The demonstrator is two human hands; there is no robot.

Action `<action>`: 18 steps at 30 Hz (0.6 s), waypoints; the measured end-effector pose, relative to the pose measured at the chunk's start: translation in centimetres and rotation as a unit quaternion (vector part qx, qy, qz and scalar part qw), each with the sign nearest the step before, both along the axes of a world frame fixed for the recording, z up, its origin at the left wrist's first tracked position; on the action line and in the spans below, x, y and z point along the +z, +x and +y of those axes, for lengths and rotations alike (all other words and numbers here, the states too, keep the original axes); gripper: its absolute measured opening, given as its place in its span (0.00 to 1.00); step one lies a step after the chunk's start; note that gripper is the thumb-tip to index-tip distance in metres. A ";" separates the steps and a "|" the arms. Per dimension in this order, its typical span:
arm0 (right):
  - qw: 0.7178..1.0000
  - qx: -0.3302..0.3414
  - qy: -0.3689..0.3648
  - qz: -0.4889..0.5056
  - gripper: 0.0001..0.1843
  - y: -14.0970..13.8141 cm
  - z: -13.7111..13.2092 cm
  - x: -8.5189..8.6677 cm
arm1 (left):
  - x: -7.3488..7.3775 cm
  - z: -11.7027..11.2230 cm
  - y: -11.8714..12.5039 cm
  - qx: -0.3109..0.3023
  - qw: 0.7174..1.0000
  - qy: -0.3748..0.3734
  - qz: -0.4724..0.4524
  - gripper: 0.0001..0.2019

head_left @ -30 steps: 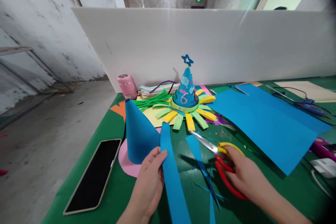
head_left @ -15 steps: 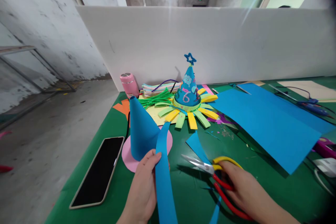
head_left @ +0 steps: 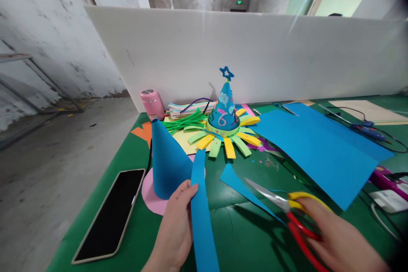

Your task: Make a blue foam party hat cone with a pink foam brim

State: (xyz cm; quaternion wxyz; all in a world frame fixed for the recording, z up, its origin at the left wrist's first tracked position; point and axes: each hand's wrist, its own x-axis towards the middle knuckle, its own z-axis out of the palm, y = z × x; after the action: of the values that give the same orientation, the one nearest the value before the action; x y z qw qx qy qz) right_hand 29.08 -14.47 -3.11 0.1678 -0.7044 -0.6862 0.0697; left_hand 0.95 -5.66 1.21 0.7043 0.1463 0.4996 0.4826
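My left hand (head_left: 178,221) pinches a long blue paper strip (head_left: 201,212) between thumb and fingers. Just behind it stands a plain blue paper cone (head_left: 168,163) on a round pink paper disc (head_left: 151,197). Scissors (head_left: 280,202) with yellow and red handles are gripped in my right hand (head_left: 338,229), their blades close together and pointing left. Under the blades lies a curved blue offcut (head_left: 242,189). Farther back is a decorated blue party hat (head_left: 225,112) with a 6, a star on top and a fringe of yellow and green paper loops.
A phone (head_left: 111,212) lies at the left. Behind are a pink cylinder (head_left: 152,104), green pipe cleaners (head_left: 186,122) and orange paper (head_left: 143,131). Large blue sheets (head_left: 321,148), a glue gun (head_left: 371,131) and a white plug (head_left: 387,199) are at the right. A white panel (head_left: 255,59) borders the back.
My right hand has moved the scissors right and toward me, away from the strip. My left hand keeps its hold on the strip. The view has shifted slightly.
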 end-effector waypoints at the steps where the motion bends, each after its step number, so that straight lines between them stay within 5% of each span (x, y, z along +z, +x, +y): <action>1: 0.999 0.035 -0.021 0.003 0.22 -1.8 1.4 0.0 | 0.1 0.0 0.0 -0.001 1.000 0.002 0.004 0.08; 5: 0.990 0.126 -0.039 0.054 0.19 -8.4 5.5 -0.4 | 0.4 0.1 -0.7 -0.004 1.000 0.023 0.014 0.07; 8: 0.985 0.156 -0.029 0.065 0.21 -10.8 6.6 -0.8 | 0.4 0.1 -1.5 0.008 0.999 0.030 0.020 0.06; 13: 0.989 0.131 -0.018 0.062 0.12 -10.3 6.5 -1.8 | 0.4 0.1 -2.1 -0.002 0.998 0.037 0.041 0.06; 18: 0.995 0.080 -0.018 0.050 0.08 -6.9 5.1 -2.6 | 0.2 0.2 -1.7 0.001 0.999 0.013 0.031 0.08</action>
State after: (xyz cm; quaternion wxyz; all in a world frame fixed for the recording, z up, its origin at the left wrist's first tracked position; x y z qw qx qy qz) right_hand 22.16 -9.35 -5.71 0.1830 -0.6457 -0.7297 0.1308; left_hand -0.73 -5.45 1.40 0.6859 0.1705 0.5151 0.4848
